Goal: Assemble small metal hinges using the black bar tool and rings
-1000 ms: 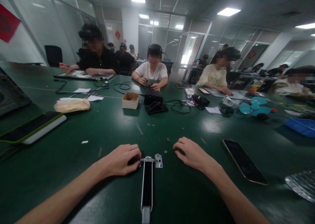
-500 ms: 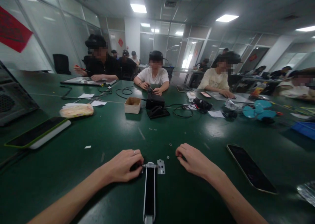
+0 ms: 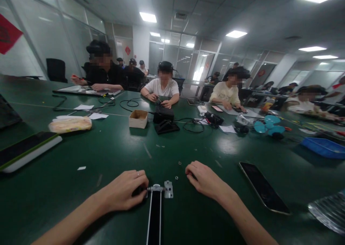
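Observation:
My left hand is closed with thumb and fingers around the left end of a metal hinge bracket. The bracket lies crosswise at the top of a long black stand arm with silver edges, which runs down out of view. Its left plate is mostly hidden by my fingertips. Two small nuts, a nearer one and a farther one, lie on the green table. Just right of them rests my right hand, fingers curled in; whether anything is between them is hidden.
A dark phone lies right of my right hand, with clear ribbed plastic beyond it. Ahead are an open cardboard box, a black device and cables. A blue tray sits right. Several people work across the table.
The view has turned slightly right, so everything shifts left and a little lower. Both hands keep about the same pose, and the bracket and nuts stay in place.

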`<state>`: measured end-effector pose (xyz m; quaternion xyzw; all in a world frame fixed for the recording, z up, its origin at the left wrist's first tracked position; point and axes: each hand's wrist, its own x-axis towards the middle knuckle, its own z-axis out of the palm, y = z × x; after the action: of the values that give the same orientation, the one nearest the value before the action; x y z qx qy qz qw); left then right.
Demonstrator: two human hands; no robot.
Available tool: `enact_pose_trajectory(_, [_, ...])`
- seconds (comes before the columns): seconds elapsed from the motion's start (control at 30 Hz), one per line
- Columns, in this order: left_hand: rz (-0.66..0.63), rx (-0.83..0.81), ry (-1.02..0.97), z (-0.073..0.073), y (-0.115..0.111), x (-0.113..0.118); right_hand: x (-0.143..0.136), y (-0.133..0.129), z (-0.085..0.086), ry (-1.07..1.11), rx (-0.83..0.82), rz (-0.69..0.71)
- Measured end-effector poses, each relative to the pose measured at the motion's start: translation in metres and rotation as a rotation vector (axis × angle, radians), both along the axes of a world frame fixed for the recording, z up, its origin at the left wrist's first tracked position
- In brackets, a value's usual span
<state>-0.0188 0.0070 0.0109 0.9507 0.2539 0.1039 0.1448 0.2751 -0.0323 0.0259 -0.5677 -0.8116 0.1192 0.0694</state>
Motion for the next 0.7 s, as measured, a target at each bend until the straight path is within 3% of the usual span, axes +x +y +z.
enact_pose_trajectory(0.4, [0.045,-0.001,0.011,-0.004,-0.002,0.006,-0.001,0.001,-0.005,-0.012,-0.036,-0.008])
enact_pose_trajectory(0.7, [0.108,0.007,0.030,-0.006,-0.007,0.010,0.014,0.005,-0.006,-0.005,0.056,-0.054])
